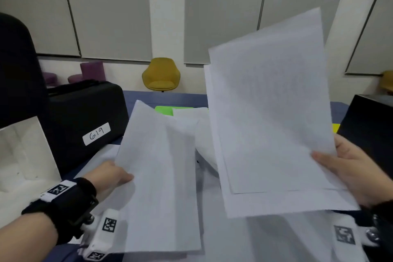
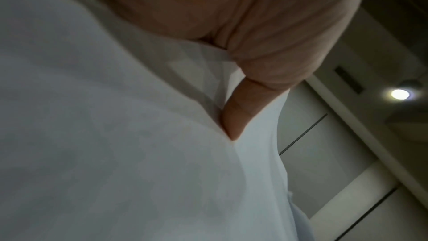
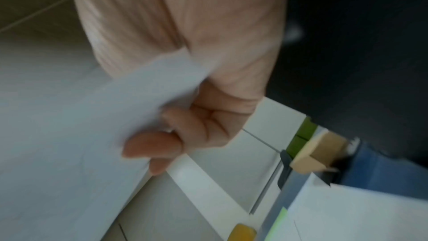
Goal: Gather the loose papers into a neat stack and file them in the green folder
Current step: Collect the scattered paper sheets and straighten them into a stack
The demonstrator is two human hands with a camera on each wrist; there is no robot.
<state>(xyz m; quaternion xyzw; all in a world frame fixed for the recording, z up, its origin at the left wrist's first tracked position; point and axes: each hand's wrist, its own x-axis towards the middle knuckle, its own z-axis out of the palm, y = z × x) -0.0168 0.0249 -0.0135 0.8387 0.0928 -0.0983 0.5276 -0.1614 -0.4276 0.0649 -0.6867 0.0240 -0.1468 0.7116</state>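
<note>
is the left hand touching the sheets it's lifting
Touching. The left wrist view shows a finger of the left hand pressed into the held sheets; the head view shows the thumb on their edge.

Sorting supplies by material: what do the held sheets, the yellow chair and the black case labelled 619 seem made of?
Held sheets: thin matte white paper; they bend and light shows through. Yellow chair: probably fabric upholstery, matte with soft rounded edges; too far to be sure. Black case: seemingly semi-rigid textile or moulded foam, dull surface, rounded corners.
</note>
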